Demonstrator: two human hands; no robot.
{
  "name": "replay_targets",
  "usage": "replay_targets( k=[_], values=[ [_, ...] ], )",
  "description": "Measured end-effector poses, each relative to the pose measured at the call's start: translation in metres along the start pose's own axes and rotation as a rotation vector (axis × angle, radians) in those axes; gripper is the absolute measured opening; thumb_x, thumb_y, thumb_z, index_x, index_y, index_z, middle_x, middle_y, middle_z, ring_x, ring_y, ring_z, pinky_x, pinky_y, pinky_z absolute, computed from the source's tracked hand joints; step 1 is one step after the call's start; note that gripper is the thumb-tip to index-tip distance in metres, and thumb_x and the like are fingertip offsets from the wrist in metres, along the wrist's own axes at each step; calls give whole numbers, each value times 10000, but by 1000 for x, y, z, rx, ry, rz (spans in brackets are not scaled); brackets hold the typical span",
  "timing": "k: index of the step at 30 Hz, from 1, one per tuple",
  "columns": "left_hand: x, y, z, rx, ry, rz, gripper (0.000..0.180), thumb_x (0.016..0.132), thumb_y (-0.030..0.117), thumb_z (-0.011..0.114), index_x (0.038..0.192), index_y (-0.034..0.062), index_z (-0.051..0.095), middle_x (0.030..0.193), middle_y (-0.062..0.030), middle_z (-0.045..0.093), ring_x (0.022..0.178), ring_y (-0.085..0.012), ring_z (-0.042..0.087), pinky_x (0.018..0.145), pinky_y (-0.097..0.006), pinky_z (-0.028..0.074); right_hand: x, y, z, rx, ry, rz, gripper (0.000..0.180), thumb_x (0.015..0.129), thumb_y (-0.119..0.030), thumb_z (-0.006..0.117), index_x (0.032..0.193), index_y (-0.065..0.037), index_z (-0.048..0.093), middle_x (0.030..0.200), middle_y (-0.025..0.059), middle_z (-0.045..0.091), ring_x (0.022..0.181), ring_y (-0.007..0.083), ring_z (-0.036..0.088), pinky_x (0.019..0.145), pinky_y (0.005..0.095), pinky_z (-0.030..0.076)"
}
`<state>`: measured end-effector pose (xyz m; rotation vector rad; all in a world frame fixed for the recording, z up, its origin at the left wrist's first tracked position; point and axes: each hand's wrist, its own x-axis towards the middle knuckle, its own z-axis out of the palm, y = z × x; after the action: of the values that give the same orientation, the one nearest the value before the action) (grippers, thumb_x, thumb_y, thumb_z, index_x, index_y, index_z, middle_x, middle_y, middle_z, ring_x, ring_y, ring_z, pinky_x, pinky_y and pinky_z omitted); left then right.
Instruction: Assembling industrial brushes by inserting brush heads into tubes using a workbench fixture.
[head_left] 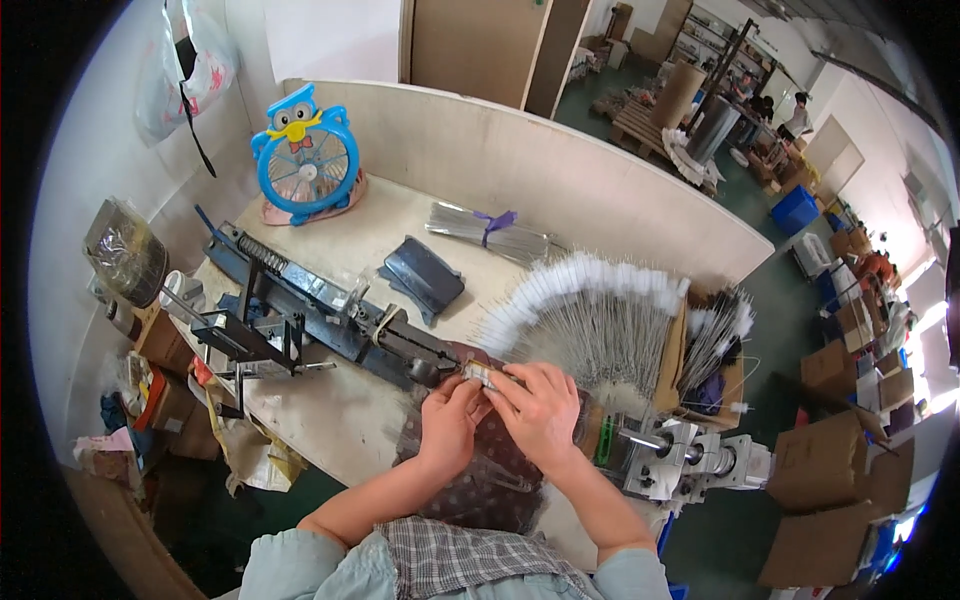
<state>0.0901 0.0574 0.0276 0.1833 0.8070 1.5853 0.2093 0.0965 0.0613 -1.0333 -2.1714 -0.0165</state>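
Note:
My left hand [450, 420] and my right hand [540, 410] meet at the table's near edge, both pinching a small bundle of thin metal wires [487, 376]. The bundle sits at the end of a long dark metal machine [320, 310] that runs diagonally across the table. Just beyond my hands a fan of metal rods with white fluffy tips [600, 310] lies spread out. A dark patterned cloth [490, 470] lies under my wrists.
A blue owl-shaped fan [305, 160] stands at the back left. A tied bundle of wires [490, 232] and a dark tray [425, 275] lie mid-table. A grey motor unit [690, 460] sits at the right, cardboard boxes [830, 480] beyond, people far back.

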Motion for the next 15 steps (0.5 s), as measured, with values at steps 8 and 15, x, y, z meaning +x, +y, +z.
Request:
replay_targets(
  k=[8,15],
  values=[
    [-4,0,-4,-43,-2,-22,123,913,118,502,977,34,565,942,-33,606,852,-124,594,779,-294,474,5,-5,-1,60,-19,-14,246,677,-197,736,915,-150,697,921,-21,630,901,198,568,766,347,434],
    [0,1,-1,-20,22,-32,150,931,160,491,977,48,579,930,-17,606,850,-107,589,775,-289,478,9,-2,4,92,-51,-30,283,677,-194,736,950,-135,691,919,-2,634,888,206,576,755,343,439]
  ],
)
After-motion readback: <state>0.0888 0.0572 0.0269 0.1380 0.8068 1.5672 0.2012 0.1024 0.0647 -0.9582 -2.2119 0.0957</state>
